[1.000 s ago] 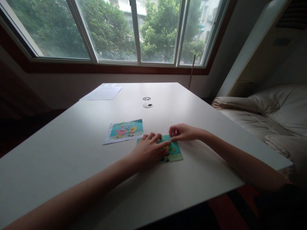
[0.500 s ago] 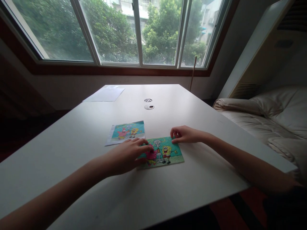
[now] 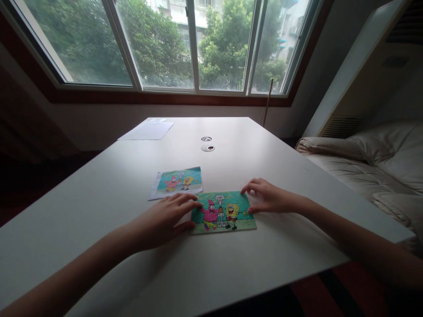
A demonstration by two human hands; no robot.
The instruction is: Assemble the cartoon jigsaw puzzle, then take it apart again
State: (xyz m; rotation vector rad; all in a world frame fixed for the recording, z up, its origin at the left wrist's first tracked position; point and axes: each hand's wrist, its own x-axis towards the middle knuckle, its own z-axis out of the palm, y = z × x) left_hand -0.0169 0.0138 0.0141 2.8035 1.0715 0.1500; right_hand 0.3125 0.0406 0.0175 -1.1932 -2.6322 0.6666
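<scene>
A jigsaw puzzle (image 3: 220, 213) lies flat on the white table, its pieces joined into a cartoon picture with a pink starfish, a tall pale figure and a yellow sponge. My left hand (image 3: 165, 220) rests at its left edge, fingers spread, with fingertips at the upper left and the thumb near the lower left corner. At the right edge, my right hand (image 3: 269, 196) touches the upper right corner with its fingers, the thumb lower down and apart from them. Just behind the puzzle is a paper sheet (image 3: 180, 180) printed with the same picture.
The white table (image 3: 115, 185) stretches toward a window. Pale sheets (image 3: 147, 130) lie at its far left corner, and two round cable-hole covers (image 3: 207, 148) sit in the far middle. To the right stands a padded beige seat (image 3: 350, 163).
My left hand has drawn back from the picture to the puzzle's left edge. My right hand has slid down along the right edge, its thumb spreading from the fingers. The view has shifted slightly.
</scene>
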